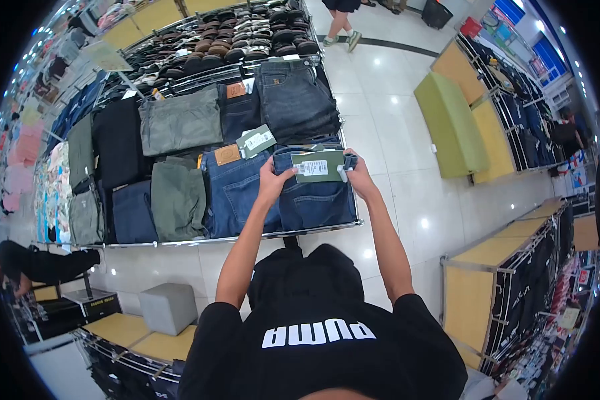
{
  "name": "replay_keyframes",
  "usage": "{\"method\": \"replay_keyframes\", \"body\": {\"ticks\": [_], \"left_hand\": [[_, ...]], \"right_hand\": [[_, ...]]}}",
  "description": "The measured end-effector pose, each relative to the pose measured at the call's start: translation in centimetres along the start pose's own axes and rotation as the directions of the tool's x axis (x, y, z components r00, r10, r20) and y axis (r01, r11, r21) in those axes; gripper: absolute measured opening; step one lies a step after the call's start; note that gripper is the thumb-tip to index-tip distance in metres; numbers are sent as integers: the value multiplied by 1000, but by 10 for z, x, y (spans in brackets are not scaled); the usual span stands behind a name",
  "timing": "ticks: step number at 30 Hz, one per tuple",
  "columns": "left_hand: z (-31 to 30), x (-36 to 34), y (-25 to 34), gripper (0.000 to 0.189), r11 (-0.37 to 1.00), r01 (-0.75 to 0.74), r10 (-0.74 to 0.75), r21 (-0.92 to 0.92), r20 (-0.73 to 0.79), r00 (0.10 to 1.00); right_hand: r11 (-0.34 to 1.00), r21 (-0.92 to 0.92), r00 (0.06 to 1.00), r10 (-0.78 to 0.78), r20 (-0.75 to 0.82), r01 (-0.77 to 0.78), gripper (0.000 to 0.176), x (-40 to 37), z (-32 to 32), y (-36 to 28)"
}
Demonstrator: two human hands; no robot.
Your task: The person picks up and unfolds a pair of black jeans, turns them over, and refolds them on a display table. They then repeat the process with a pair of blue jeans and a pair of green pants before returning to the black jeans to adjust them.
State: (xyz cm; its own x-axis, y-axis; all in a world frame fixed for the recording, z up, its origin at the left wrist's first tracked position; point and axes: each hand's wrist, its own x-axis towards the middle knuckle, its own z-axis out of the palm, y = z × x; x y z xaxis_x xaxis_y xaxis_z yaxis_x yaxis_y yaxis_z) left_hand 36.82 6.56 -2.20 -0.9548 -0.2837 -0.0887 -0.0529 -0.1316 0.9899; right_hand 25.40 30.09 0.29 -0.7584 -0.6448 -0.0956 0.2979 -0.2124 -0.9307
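Folded blue jeans [317,210] lie at the near right corner of the display table. A green tag [320,177] with a white printed label rests across their waistband. My left hand [275,180] pinches the waistband and the tag's left edge. At the other end, my right hand [359,179] grips the waistband, beside a small white security tag [342,173]. Just left lies another pair of blue jeans [237,193] with a tan leather patch, and a green-and-white tag [256,141] sits above it. Behind are dark grey jeans [295,100].
Folded olive trousers [179,197] and other stacks cover the table, edged by a metal rail [247,237]. Rows of shoes [240,33] stand beyond. A green bench [447,127] is across the tiled aisle on the right; a grey stool [168,308] stands behind left. Other people are nearby.
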Motion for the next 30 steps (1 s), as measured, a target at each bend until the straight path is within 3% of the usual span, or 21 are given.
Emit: {"method": "replay_keyframes", "body": {"ticks": [2,3,4,6,8,10,11,13,16,18,20,21,23,24,26,27,28,30], "left_hand": [[1,11,-34,40,999,7,-3,34,-115,993],[-5,26,-80,32,956,-35,89,292,-174,981],[-4,27,-80,32,956,-33,84,290,-168,982],[-1,29,-85,30,818,127,21,562,-251,968],[0,33,-93,31,826,91,68,557,-258,964],[2,37,-88,28,817,-7,205,576,-280,938],[2,38,-83,28,816,-5,203,577,-278,939],[2,44,-69,27,899,-67,205,432,-283,937],[6,51,-54,26,907,-101,225,408,-269,936],[9,57,-59,21,907,-63,191,417,-272,943],[13,65,-83,28,894,-105,299,436,-402,865],[13,65,-82,28,893,-105,301,437,-408,862],[13,61,-74,50,908,214,10,360,-531,847],[21,59,-63,50,908,219,9,357,-539,842],[41,53,-36,59,874,484,-433,38,-391,812],[39,62,-82,60,891,422,-306,169,-462,832],[38,65,-85,60,892,421,-304,163,-471,828],[41,67,-81,54,873,306,-106,379,-465,879]], "right_hand": [[920,-391,978,-90,-186,10,30,14,-23,35],[833,-553,970,-113,-217,-26,28,17,-29,47],[833,-553,968,-112,-224,-32,28,21,-36,61],[594,-795,960,-129,-249,-126,32,24,-41,78],[627,-755,951,-68,-302,-194,33,25,-41,83],[586,-797,938,-173,-302,-148,29,26,-37,79],[588,-795,937,-171,-304,-151,29,29,-34,75],[644,-765,889,-338,-308,-20,25,39,-37,71],[680,-730,826,-450,-339,71,24,49,-31,45],[668,-744,842,-414,-345,24,22,52,-30,38],[475,-860,873,-482,-77,186,22,52,-42,55],[499,-854,936,-349,-45,145,25,45,-41,56],[501,-849,956,-293,14,166,27,30,-31,55],[508,-843,971,-230,69,180,29,23,-26,57],[468,-850,966,-198,166,242,33,12,-20,65],[425,-853,952,-171,253,303,37,9,-18,67],[425,-850,950,-169,264,312,37,6,-15,64],[477,-820,930,17,367,315,50,1,-10,53]]}}
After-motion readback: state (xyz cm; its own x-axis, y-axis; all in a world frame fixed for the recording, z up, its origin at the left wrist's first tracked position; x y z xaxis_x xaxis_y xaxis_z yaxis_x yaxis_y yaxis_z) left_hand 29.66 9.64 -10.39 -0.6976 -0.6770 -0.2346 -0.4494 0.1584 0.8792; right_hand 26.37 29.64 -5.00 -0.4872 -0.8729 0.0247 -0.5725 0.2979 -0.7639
